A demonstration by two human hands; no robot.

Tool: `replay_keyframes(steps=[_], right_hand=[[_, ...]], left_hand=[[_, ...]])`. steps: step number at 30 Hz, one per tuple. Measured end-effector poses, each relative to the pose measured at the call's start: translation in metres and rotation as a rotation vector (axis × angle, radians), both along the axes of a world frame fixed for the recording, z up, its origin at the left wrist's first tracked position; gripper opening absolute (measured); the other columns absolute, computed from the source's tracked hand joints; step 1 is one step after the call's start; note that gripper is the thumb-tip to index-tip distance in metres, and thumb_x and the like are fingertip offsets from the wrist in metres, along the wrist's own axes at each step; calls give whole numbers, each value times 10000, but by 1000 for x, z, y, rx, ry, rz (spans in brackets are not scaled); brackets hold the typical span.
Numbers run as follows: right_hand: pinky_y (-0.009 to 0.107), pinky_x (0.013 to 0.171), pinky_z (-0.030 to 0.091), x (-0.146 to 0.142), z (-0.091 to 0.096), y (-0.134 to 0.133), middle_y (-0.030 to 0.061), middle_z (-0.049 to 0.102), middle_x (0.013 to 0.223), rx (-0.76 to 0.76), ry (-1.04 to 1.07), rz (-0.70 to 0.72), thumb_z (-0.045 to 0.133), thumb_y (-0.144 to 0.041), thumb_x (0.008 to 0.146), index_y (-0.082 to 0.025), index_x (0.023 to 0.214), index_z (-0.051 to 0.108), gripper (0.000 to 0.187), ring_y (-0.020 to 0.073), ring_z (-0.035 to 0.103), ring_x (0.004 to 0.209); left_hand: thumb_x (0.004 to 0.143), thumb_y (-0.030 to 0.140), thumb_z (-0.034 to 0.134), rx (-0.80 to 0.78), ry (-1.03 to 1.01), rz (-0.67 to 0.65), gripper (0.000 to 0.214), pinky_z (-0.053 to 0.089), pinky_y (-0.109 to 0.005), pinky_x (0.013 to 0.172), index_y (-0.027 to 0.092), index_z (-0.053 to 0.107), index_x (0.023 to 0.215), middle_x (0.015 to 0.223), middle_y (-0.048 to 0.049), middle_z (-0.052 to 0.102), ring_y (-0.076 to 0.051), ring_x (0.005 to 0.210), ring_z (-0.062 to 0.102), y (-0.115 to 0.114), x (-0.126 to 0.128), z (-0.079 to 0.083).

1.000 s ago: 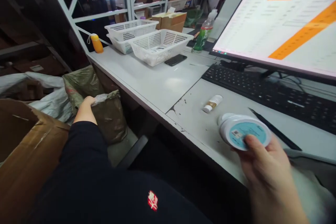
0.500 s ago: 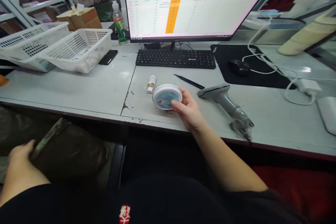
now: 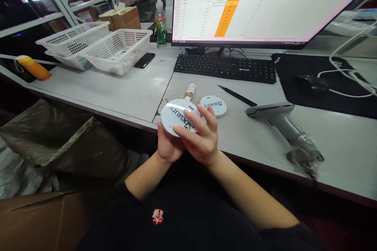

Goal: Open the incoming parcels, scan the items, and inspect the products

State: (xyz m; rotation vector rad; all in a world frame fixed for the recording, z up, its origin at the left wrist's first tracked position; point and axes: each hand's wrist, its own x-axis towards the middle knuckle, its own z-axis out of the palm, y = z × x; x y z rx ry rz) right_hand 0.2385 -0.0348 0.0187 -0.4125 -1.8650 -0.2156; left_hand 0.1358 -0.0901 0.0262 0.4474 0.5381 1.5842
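A round white case [image 3: 173, 117] with "beauty" in black script on its face is held above the desk's front edge. My left hand [image 3: 168, 145] cups it from below, fingers mostly hidden under it. Across its right side lie the fingers of my right hand [image 3: 203, 137], pressing on the top, the thumb side toward me. Just beyond my right fingertips, a second round white disc [image 3: 216, 106] with the same lettering rests flat on the desk. Behind the case lies a small bottle [image 3: 191, 89] with a white label and amber contents.
A black pen-like cutter [image 3: 237, 95] and a grey barcode scanner [image 3: 287, 123] lie to the right. At the back stand a keyboard [image 3: 225, 68] and monitor. White baskets [image 3: 118, 53], a phone [image 3: 145, 60] and a drink bottle [image 3: 161, 25] are at left; a dark sack [image 3: 85, 145] sits below.
My left hand has come up from beside the sack onto the round case. A lettered white disc now lies on the desk. The view has turned left.
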Motion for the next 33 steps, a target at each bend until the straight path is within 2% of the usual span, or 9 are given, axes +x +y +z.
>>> replay_keyframes(steps=[3,6,8,11,16,18,21,28,33], right_hand=[[637,1257,344,11,4,-1,72,625,1491,-58,-52,32,684,-409,985,-346,1487,582,515,337,474,1482],[678,1245,319,20,10,-7,133,542,1559,-168,-79,70,454,-632,1044,-280,1567,504,632,390,417,1510],[691,1253,282,22,13,-12,105,464,1629,-178,-107,77,370,-666,1051,-325,1535,537,616,406,359,1542],[681,1278,222,21,18,-15,55,419,1667,-137,-222,76,432,-716,1012,-385,1464,594,584,413,314,1566],[689,1270,211,29,19,-8,139,441,1650,-233,-283,-71,382,-806,978,-282,1604,454,820,445,321,1557],[696,1259,225,34,19,-7,154,436,1650,-261,-253,-73,328,-790,1000,-258,1630,418,830,447,325,1555],[687,1260,238,38,20,-11,129,438,1651,-245,-228,3,346,-739,1024,-279,1569,512,732,433,325,1559],[668,1243,308,35,27,-26,75,582,1533,-202,-160,54,648,-370,1001,-304,1276,721,292,377,421,1508],[648,1232,348,35,31,-28,62,648,1449,-219,-114,65,696,-228,957,-288,1141,754,202,353,480,1465]], left_hand=[[856,846,531,-47,-121,-44,802,448,-562,1207,244,626,1378,1448,-111,628,-400,1522,426,-4,-2,8],[837,887,484,-73,-122,-80,826,469,-617,1166,263,632,1358,1401,-106,654,-435,1492,454,-6,-7,9],[833,889,491,-37,-100,-89,837,462,-596,1182,261,629,1369,1399,-103,655,-427,1490,461,-8,-5,6],[852,854,513,3,-52,-81,822,436,-521,1228,238,624,1385,1412,-98,649,-390,1501,461,-11,0,0],[870,815,506,-36,45,-12,756,480,-500,1190,237,654,1335,1409,-88,662,-375,1495,472,-12,3,-6],[849,831,525,-41,49,-23,766,527,-536,1131,236,666,1310,1357,-102,689,-400,1481,483,-12,4,-8],[831,806,594,-18,39,-20,738,543,-549,1116,259,657,1322,1346,-92,693,-402,1480,486,-13,6,-7],[807,795,648,5,85,40,807,488,-458,1204,241,625,1393,1394,-87,670,-356,1461,521,-16,11,-2],[815,752,682,31,55,61,833,484,-463,1200,255,561,1472,1471,-90,626,-361,1472,507,-15,14,-2]])
